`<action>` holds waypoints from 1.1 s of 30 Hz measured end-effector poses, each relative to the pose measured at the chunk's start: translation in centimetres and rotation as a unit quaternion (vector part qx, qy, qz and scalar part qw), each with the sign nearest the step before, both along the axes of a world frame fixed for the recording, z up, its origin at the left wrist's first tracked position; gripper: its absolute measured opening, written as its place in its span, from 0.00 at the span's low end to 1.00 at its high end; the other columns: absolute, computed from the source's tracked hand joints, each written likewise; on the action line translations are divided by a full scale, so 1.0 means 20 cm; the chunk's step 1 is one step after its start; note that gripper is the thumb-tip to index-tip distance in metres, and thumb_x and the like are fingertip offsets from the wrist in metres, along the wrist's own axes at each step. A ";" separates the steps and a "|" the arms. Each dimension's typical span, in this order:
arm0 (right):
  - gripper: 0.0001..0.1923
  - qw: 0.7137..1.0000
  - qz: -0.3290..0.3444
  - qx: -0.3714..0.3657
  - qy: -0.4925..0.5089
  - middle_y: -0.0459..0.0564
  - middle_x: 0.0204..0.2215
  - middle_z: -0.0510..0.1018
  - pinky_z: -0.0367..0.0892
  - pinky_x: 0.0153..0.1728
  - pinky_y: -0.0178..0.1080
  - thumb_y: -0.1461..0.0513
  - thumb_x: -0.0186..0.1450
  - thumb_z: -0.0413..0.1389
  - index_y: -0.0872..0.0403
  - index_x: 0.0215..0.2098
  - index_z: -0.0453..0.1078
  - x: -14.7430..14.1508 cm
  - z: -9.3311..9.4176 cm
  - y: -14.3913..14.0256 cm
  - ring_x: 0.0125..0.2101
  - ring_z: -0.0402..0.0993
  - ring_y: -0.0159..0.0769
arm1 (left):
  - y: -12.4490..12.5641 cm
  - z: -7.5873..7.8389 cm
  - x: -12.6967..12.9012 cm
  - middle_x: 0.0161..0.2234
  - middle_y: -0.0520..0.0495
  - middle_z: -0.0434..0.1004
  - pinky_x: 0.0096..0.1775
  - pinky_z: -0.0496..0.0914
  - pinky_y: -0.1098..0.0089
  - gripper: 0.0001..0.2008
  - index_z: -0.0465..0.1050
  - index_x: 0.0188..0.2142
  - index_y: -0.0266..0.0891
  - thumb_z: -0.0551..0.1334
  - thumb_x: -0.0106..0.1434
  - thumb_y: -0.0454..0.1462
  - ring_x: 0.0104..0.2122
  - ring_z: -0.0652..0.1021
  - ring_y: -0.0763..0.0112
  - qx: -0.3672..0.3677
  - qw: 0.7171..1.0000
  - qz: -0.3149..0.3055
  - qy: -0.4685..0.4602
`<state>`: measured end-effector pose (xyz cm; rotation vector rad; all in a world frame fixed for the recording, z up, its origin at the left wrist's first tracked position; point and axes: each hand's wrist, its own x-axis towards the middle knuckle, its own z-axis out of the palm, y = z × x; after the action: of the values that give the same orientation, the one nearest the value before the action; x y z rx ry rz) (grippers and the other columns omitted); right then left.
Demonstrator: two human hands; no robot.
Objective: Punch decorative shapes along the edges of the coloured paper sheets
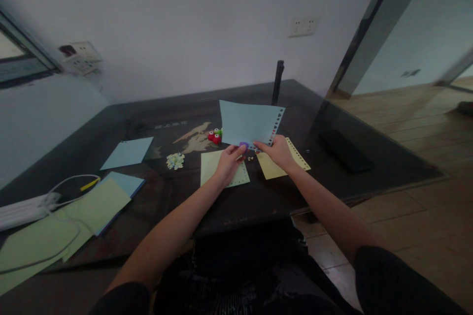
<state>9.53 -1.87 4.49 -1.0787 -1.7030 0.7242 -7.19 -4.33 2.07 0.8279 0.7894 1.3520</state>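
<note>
Blue sheet point(251, 123): lower edge meets the purple tool point(244, 145), body raised beyond it.
Left hand point(228, 161) clamped on the purple tool; right hand point(279, 152) pinches the sheet right of it, presumably steadying that edge.

Dim, greyish — soft blur, stretched edges

A double socket point(303, 26) sits on the pale wall point(203, 24)
</note>
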 end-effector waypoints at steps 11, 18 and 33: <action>0.11 1.000 -0.006 0.011 -0.010 0.52 0.28 0.81 0.70 0.32 0.39 0.55 0.57 0.59 0.55 0.27 0.75 0.00 0.00 0.00 0.29 0.77 0.39 | -0.01 0.01 0.00 0.31 0.49 0.77 0.37 0.63 0.70 0.14 0.74 0.29 0.38 0.73 0.45 0.41 0.32 0.74 0.72 0.003 1.000 0.008 0.005; 0.11 1.000 -0.009 0.011 -0.013 0.52 0.29 0.81 0.70 0.32 0.40 0.55 0.56 0.59 0.55 0.28 0.75 0.00 -0.01 0.01 0.30 0.77 0.40 | -0.01 0.01 0.00 0.31 0.49 0.77 0.37 0.63 0.70 0.13 0.75 0.29 0.38 0.72 0.47 0.41 0.32 0.74 0.73 0.011 1.000 0.008 0.005; 0.10 1.000 -0.002 0.003 -0.006 0.52 0.29 0.81 0.70 0.33 0.40 0.56 0.56 0.60 0.55 0.28 0.75 0.00 0.01 -0.01 0.29 0.77 0.38 | -0.01 0.02 0.01 0.31 0.49 0.76 0.37 0.63 0.70 0.13 0.74 0.28 0.38 0.72 0.46 0.41 0.32 0.73 0.72 0.013 1.000 0.016 0.008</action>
<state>9.44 -2.01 4.67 -1.0850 -1.7120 0.7105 -7.02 -4.61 2.48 0.8508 0.8022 1.3885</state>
